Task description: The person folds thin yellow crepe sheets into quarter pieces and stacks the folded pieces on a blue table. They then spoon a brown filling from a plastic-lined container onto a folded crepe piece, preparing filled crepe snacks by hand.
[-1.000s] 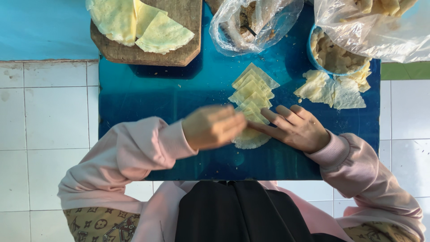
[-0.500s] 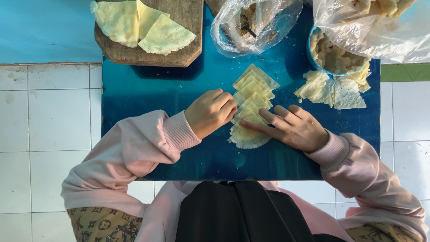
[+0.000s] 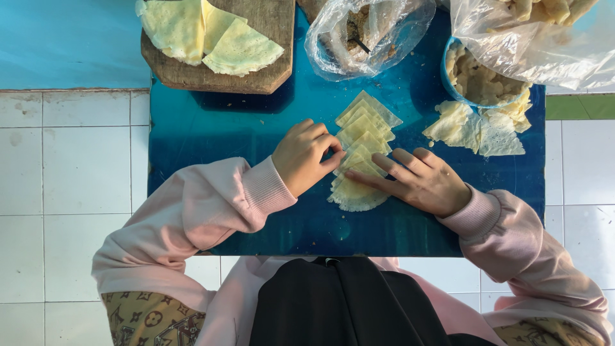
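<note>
the row of thin pale-yellow pastry sheets (image 3: 362, 138) lies overlapped on the glossy blue low table (image 3: 192, 141), running from the middle of the table down toward the person, with the frilly-edged nearest sheet (image 3: 356, 195) at its lower end. a second ago the left hand (image 3: 306, 156) was a blur passing over that lower end; half a second ago it had settled at the row's left edge, and now it sits there with fingers curled in and the tips pinched on the edge of one of the middle sheets, apparently folding or lifting it. the right hand (image 3: 423, 181) has hardly moved across the three moments: it lies flat and spread, fingertips pressing on the nearest sheets, gripping nothing. so the work has gone from reaching to actual handling of a sheet, one hand steadying the row while the other works its edge.

beyond the row, to its right, lie some loose pale torn wrapper pieces (image 3: 477, 125), and just past them a blue bowl of pale filling (image 3: 477, 80) partly under a clear plastic bag (image 3: 538, 38). straight beyond the row sits a second clear plastic bag with dark contents (image 3: 365, 35). to the far left of the row a worn wooden chopping board (image 3: 256, 45) carries large round yellow crepes (image 3: 205, 35).
</note>
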